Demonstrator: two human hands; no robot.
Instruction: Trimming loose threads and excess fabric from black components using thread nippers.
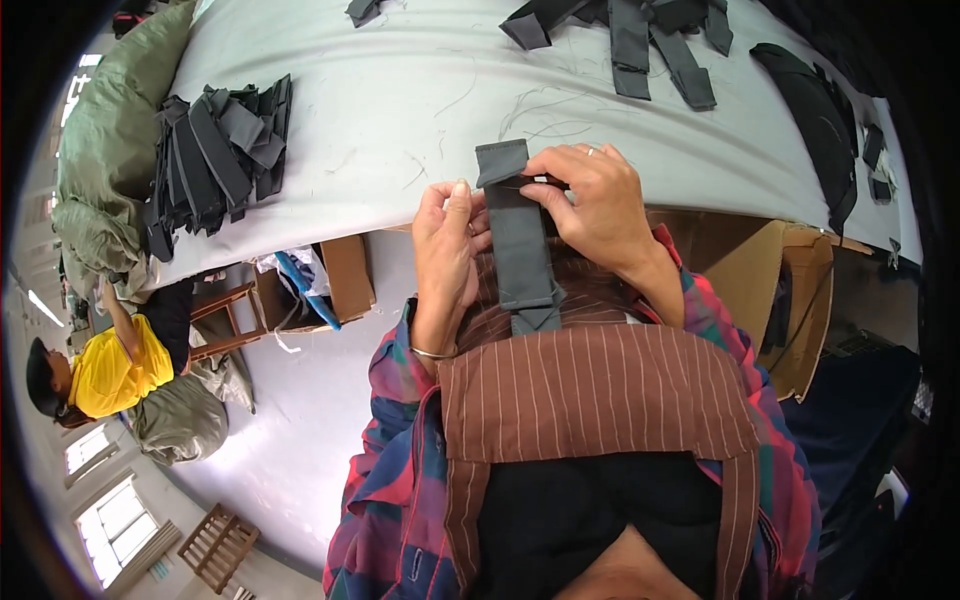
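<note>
A dark grey fabric strip (521,250) hangs upright in front of my striped apron, its top end folded over with a stitched edge. My right hand (598,205) pinches it near the fold, thumb and fingers closed at its right edge. Between those fingers a small dark piece shows, too hidden to name. From the left side my left hand (446,235) is closed at the strip's edge, its thumb pointing up and its fingertips partly behind the fabric. The strip's lower end rests against the apron (600,395).
Before me lies a table with a pale cloth (360,130). A pile of dark strips (215,150) sits at left, more strips (630,45) at the far side. Black curved pieces (812,125) lie right. Cardboard boxes (800,300) stand below the edge; a person in yellow (125,365) is at left.
</note>
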